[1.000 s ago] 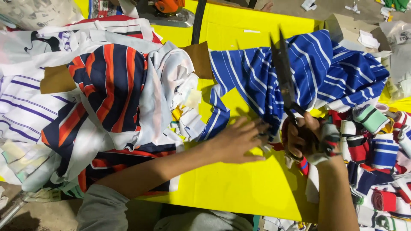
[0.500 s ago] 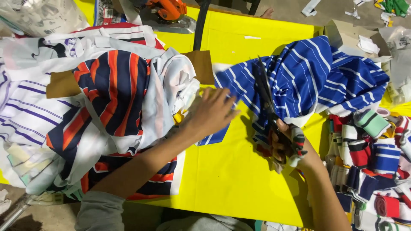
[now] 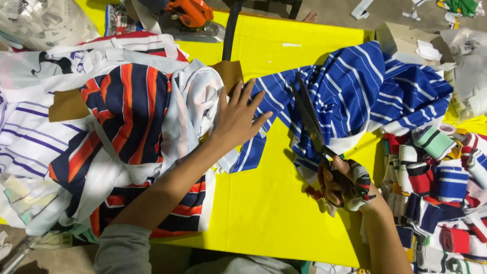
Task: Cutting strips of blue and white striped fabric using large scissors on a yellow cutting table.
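Observation:
My right hand (image 3: 345, 183) grips the handles of large dark scissors (image 3: 308, 119), whose blades lie closed over a blue cloth with white stripes (image 3: 365, 91) spread on the yellow table (image 3: 274, 203). My left hand (image 3: 237, 115) lies flat with fingers spread on the left edge of that blue cloth, next to a heap of white fabric. It holds nothing.
A pile of navy, orange and white striped cloth (image 3: 122, 116) fills the left side. Rolled striped fabric strips (image 3: 441, 187) are heaped at the right. An orange power tool (image 3: 190, 12) sits at the far edge, with a brown cardboard piece (image 3: 228, 73) near my left hand.
My left hand slid up and left from beside the scissors to the blue cloth's left edge. The scissors shifted left and their blades now lie along the cloth.

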